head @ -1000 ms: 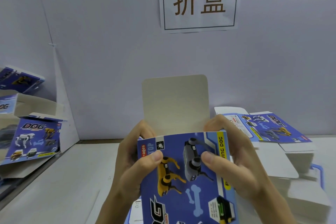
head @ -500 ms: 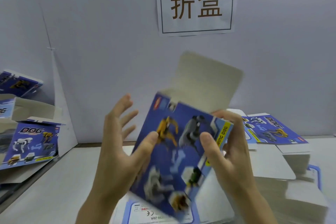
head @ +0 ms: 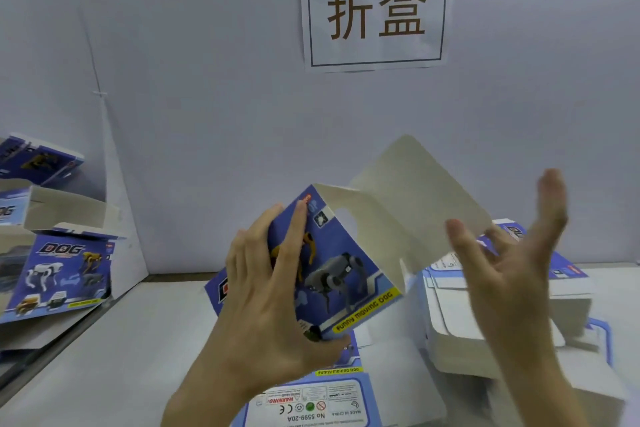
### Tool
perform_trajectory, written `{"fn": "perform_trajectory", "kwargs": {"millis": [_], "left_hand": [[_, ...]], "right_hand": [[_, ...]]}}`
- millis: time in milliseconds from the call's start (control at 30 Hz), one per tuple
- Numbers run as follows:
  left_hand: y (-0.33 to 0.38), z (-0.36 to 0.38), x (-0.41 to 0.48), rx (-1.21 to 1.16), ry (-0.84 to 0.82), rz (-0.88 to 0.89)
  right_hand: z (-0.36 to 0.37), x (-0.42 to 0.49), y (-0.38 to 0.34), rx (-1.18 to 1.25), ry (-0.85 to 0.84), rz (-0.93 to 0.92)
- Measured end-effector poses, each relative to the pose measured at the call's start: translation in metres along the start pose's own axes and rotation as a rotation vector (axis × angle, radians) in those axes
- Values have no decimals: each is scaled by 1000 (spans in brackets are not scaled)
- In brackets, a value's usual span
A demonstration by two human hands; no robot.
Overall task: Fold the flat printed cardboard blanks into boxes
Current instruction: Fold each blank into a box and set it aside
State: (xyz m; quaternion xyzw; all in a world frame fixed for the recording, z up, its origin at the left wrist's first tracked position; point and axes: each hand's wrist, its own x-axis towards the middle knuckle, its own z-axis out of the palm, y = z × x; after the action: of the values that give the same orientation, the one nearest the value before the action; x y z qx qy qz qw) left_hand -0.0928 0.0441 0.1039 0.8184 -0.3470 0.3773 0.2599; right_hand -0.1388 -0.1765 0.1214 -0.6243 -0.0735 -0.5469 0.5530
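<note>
- The surface (head: 121, 357) carries the supply and the output. A stack of flat blanks (head: 446, 333) lies at the right, one loose blank (head: 311, 402) lies face up just below the hands, and finished boxes (head: 59, 274) are piled at the far left. None of these has shifted over the last second.
- The box (head: 349, 274) is the piece in hand. A second ago it stood upright between both hands, printed face towards the camera. Now it is swung over on a slant above the surface, its open end pointing up and to the right. It already has its tube shape, so my reading is that the body is formed and the ends are left to close.
- The top flap (head: 415, 211) is untucked. It stood straight up before; now it leans out to the right with the box, plain inner side showing.
- The left grip (head: 273, 305) has taken over the box. Half a second ago its fingers were spread off the card; now they lie across the printed face with the thumb at the lower edge, clamped on the box.
- The right grip (head: 509, 281) has let go. It held the right edge before and is now clear of the card, fingers spread apart, blurred and holding nothing. I take it to be free to fold the flap or work the other end.
</note>
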Motion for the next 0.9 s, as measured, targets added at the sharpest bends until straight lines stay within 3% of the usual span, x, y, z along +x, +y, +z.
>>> {"fn": "perform_trajectory", "kwargs": {"millis": [233,367,500,733,900], "left_hand": [[9,2,-1,63,-59,72],[9,1,-1,76,-25,48],[11,-2,1,100,36,86],[23,10,1,160,-15,239],[27,15,1,177,-65,225]], "right_hand": [[-18,10,10,-179,-179,-14],[-10,2,-2,-38,-429,-41],[-11,3,-7,261,-695,232],[2,-5,-3,323,-649,478],[-1,-1,0,245,-603,463]]}}
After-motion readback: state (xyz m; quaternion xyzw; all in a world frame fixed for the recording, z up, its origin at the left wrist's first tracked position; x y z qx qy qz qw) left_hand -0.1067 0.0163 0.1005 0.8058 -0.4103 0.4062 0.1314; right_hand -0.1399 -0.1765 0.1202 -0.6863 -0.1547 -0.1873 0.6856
